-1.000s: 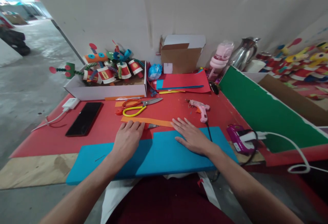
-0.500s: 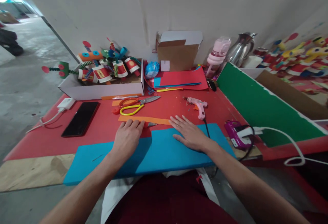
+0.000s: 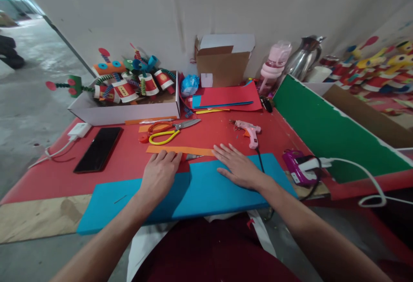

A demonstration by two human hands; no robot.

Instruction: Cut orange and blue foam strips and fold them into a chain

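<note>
A long blue foam sheet point(image 3: 206, 191) lies along the near edge of the red table point(image 3: 129, 161). My left hand point(image 3: 160, 174) rests flat on the blue sheet's upper edge, fingers together, holding nothing. My right hand point(image 3: 237, 168) lies flat on the same sheet further right, fingers spread. Just beyond my fingertips lies an orange paper strip point(image 3: 179, 149). Scissors point(image 3: 171, 129) with orange and yellow handles sit behind the strip. A pink glue gun point(image 3: 250, 130) lies beyond my right hand.
A black phone point(image 3: 97, 148) and a white charger point(image 3: 78, 130) are at the left. A white box point(image 3: 124, 112) holds paper-cup crafts. Red and blue sheets point(image 3: 230, 98), a cardboard box point(image 3: 222, 65), a pink bottle point(image 3: 274, 67), a metal kettle point(image 3: 303, 60), a purple device point(image 3: 297, 168) and a green board point(image 3: 325, 136) stand at the right.
Both hands stay flat on the blue sheet. Only the view has shifted slightly, with the table sliding up and left in frame.
</note>
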